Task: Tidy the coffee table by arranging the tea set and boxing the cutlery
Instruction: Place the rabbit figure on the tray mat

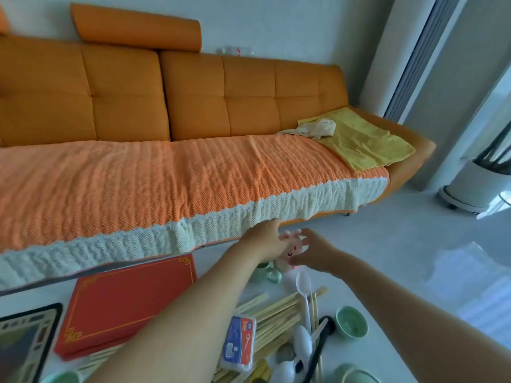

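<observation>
Both my hands reach to the far edge of the white coffee table (210,261). My left hand (265,239) and my right hand (315,250) close around a small pink rabbit-shaped figurine (291,248) from either side. Just below it stand pale green tea cups (272,275). A white plastic spoon (304,286) lies over a scattered heap of wooden chopsticks (279,313). A pale green cup (351,326) sits at the right. A red flat box (130,302) lies at the left. A pack of toothpicks (239,344) rests on the chopsticks.
An orange sofa (166,106) with a knitted cover runs behind the table, a yellow towel (362,139) on its right end. A tablet (25,341) lies at the table's left edge. More spoons, a black utensil and green dishes (351,375) crowd the near right. A white fan (475,183) stands on the floor.
</observation>
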